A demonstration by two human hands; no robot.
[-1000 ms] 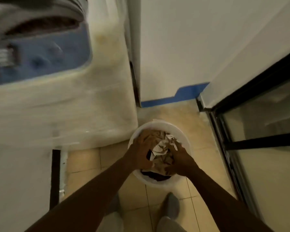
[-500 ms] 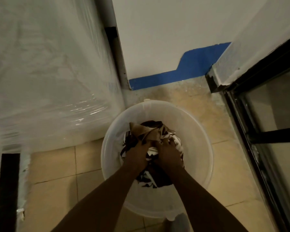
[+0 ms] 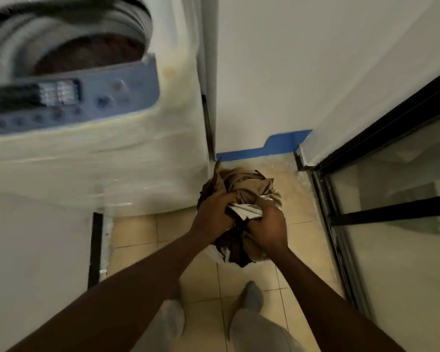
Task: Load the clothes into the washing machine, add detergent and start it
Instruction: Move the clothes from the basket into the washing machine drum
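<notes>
At far left, filling most of that side, a top-loading washing machine, white, under clear plastic wrap, lid up and drum open, with a dark reddish-brown load lying inside, blurred. Along the machine's near edge, a blue-grey control panel, its markings too smeared to read. Behind and to the right, a plain white wall. At right, a glass door in a black frame, running from near to far. Underfoot, a beige tiled floor, paler and stained toward the far corner. From the near edge toward the middle, two bare forearms. Between the hands, held above the floor just beside the machine's lower right corner, the bundle of clothes: tan fabric on top, a white patterned piece in the middle, dark brown folds hanging below. Left hand clenched into the bundle's left side, fingers dug into the tan cloth. Right hand grasping the right side, fingers curled round the white piece. At the foot of the far wall, a blue painted strip. Near the bottom edge, one foot in a grey sock, with light trousers nearer still.
</notes>
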